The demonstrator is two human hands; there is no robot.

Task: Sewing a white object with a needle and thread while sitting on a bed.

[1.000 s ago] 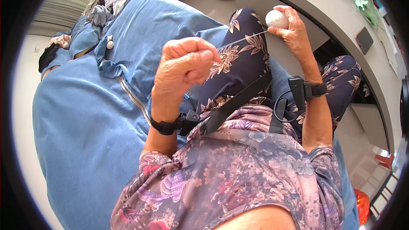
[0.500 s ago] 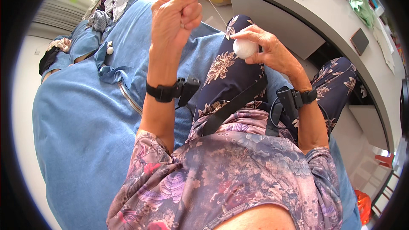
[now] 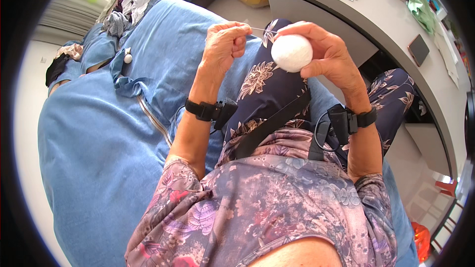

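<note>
White ball (image 3: pixel 289 52), matte and round, is held above the dark floral trouser leg (image 3: pixel 255 81). Leftmost, rumpled blue cloth (image 3: pixel 99 143) spreads; then the left hand (image 3: pixel 223 44) pinches a thin thread (image 3: pixel 262 29), running nearly level toward the ball's top. The ball's long axis cannot be told. The right hand (image 3: pixel 331 52) grips and partly covers it; beyond curves a smooth pale desk (image 3: pixel 391 24) bearing a phone (image 3: pixel 418 50).
</note>
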